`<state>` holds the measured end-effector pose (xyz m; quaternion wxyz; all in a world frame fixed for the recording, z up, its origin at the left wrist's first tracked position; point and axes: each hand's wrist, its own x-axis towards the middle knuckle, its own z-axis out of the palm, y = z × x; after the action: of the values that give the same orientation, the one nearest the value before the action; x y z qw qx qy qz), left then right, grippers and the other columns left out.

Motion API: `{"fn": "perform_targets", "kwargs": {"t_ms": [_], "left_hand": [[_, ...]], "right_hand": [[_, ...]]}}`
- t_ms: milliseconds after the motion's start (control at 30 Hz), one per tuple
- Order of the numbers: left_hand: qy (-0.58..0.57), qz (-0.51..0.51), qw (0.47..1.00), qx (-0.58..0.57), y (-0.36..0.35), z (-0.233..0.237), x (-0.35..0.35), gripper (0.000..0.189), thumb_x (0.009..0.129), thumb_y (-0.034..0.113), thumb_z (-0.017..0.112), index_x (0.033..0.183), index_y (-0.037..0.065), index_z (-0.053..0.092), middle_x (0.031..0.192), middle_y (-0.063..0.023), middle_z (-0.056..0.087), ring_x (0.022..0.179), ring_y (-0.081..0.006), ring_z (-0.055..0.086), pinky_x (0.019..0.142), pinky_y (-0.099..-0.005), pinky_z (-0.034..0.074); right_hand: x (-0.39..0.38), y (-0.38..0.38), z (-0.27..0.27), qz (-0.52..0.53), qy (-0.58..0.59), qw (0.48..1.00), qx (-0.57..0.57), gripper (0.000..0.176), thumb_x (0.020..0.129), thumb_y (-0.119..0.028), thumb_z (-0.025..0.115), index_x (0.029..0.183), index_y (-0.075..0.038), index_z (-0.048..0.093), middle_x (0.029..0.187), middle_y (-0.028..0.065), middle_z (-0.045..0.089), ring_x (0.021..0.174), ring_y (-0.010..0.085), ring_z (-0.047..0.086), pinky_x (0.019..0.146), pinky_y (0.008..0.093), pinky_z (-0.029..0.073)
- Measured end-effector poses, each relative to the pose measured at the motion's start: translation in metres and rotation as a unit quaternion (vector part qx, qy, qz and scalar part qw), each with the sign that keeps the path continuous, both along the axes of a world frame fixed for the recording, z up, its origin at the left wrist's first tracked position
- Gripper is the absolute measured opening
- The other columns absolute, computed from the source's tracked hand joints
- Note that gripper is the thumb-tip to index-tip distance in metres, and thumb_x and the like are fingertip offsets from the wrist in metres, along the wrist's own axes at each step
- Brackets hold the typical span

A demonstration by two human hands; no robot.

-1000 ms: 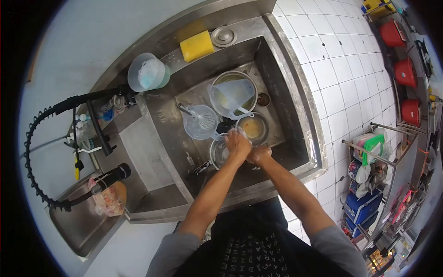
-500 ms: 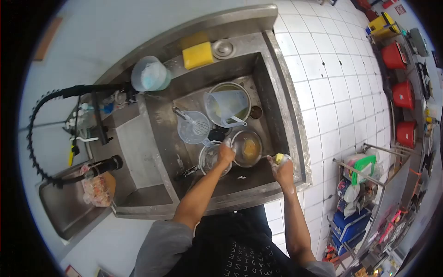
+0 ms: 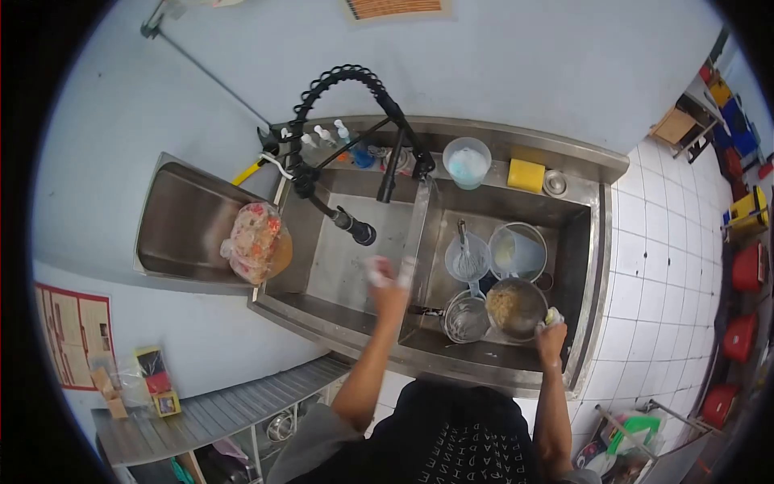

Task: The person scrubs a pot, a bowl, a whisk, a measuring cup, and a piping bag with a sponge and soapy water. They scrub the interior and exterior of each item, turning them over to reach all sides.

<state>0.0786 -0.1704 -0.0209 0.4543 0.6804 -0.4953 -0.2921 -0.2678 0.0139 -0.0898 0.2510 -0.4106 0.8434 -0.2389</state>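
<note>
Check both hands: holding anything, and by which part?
Right hand grips a yellowish sponge by its lower end, at the metal bowl rim. Left hand: blurred, cannot tell.

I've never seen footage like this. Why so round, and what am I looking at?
No machine here: a person wears a camera on the head, so this one wide view looks down at their own arms. They stand at a steel double sink. The right basin holds a metal bowl and a whisk in a jug. The right hand grips a small sponge at the bowl's rim. The left hand, blurred, is lifted over the divider; a spray tap hangs above.
</note>
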Motion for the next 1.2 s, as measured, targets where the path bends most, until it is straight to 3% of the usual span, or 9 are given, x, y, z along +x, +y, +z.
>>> {"fn": "perform_targets", "kwargs": {"t_ms": [167,233,367,433,633,767,967,1133,1200], "left_hand": [[-0.162,-0.034,0.975,-0.148,-0.072,0.060,0.090,0.074,0.079,0.021,0.087,0.138,0.003,0.047,0.112,-0.0099,0.060,0.096,-0.0176,0.057,0.087,-0.0314,0.049],[-0.006,-0.144,0.988,-0.049,-0.090,0.050,0.098,0.064,0.081,0.019,0.086,0.133,0.004,0.052,0.106,-0.0076,0.063,0.092,-0.0148,0.060,0.083,-0.0287,0.050],[0.128,-0.224,0.966,0.000,-0.059,0.050,0.037,0.046,0.082,0.018,0.085,0.120,0.004,0.061,0.093,-0.0022,0.067,0.082,-0.0103,0.064,0.076,-0.0255,0.051],[0.182,-0.230,0.956,0.002,-0.043,0.043,0.002,0.044,0.082,0.017,0.085,0.116,0.004,0.061,0.092,-0.0015,0.068,0.082,-0.0093,0.063,0.076,-0.0247,0.050],[0.260,-0.213,0.942,0.021,-0.025,0.040,-0.028,0.060,0.080,0.014,0.085,0.131,0.002,0.055,0.101,-0.0049,0.066,0.089,-0.0111,0.063,0.079,-0.0262,0.051],[0.179,-0.168,0.965,-0.090,0.001,0.006,-0.017,0.089,0.078,0.019,0.086,0.150,0.002,0.036,0.124,-0.0134,0.059,0.099,-0.0162,0.061,0.084,-0.0316,0.052],[0.217,-0.281,0.889,0.290,0.045,-0.075,-0.039,0.085,0.086,0.019,0.076,0.157,0.010,0.030,0.153,-0.0252,0.040,0.129,-0.0370,0.053,0.102,-0.0413,0.045],[-0.020,-0.368,0.925,0.090,0.052,-0.029,-0.081,0.065,0.088,-0.005,0.047,0.151,0.009,0.043,0.147,-0.0240,0.048,0.133,-0.0466,0.046,0.110,-0.0436,0.039],[-0.132,-0.383,0.914,-0.024,0.055,-0.015,-0.093,0.069,0.084,-0.007,0.044,0.151,0.009,0.042,0.144,-0.0237,0.050,0.130,-0.0462,0.048,0.109,-0.0452,0.040]], "right_hand": [[0.023,-0.024,0.019,-0.042,0.095,0.967,-0.235,0.026,0.084,-0.011,0.065,0.110,-0.006,0.066,0.122,0.0147,0.064,0.100,0.0377,0.066,0.080,0.0423,0.052],[0.027,-0.040,0.018,-0.077,0.085,0.958,-0.262,0.031,0.083,-0.009,0.065,0.114,-0.004,0.065,0.114,0.0147,0.067,0.096,0.0357,0.068,0.082,0.0393,0.053],[0.029,-0.069,-0.020,-0.061,-0.072,0.992,-0.084,0.020,0.078,-0.007,0.070,0.097,-0.001,0.068,0.077,0.0059,0.066,0.064,0.0193,0.062,0.057,0.0380,0.050],[0.049,-0.083,-0.026,-0.121,-0.318,0.940,-0.026,0.025,0.081,-0.004,0.069,0.106,-0.003,0.066,0.079,0.0035,0.064,0.064,0.0167,0.061,0.052,0.0359,0.047],[0.095,-0.094,-0.004,-0.152,-0.424,0.891,-0.051,0.027,0.080,0.000,0.067,0.106,-0.002,0.064,0.085,0.0047,0.066,0.068,0.0148,0.061,0.055,0.0315,0.048],[0.084,-0.080,0.024,-0.132,-0.423,0.897,-0.005,0.028,0.078,0.001,0.071,0.105,0.000,0.065,0.083,0.0043,0.066,0.068,0.0136,0.061,0.052,0.0294,0.047],[0.049,-0.047,0.025,-0.026,-0.393,0.918,0.055,0.030,0.082,-0.009,0.078,0.107,0.002,0.064,0.095,0.0097,0.070,0.079,0.0164,0.065,0.067,0.0327,0.053],[0.036,-0.024,0.043,-0.078,-0.083,0.993,-0.023,0.055,0.086,-0.025,0.078,0.121,0.006,0.050,0.108,0.0221,0.066,0.094,0.0332,0.066,0.082,0.0392,0.053],[0.041,-0.026,0.032,-0.037,-0.148,0.988,0.008,0.055,0.088,-0.024,0.072,0.122,0.007,0.043,0.117,0.0294,0.060,0.104,0.0418,0.062,0.091,0.0448,0.049]]}}
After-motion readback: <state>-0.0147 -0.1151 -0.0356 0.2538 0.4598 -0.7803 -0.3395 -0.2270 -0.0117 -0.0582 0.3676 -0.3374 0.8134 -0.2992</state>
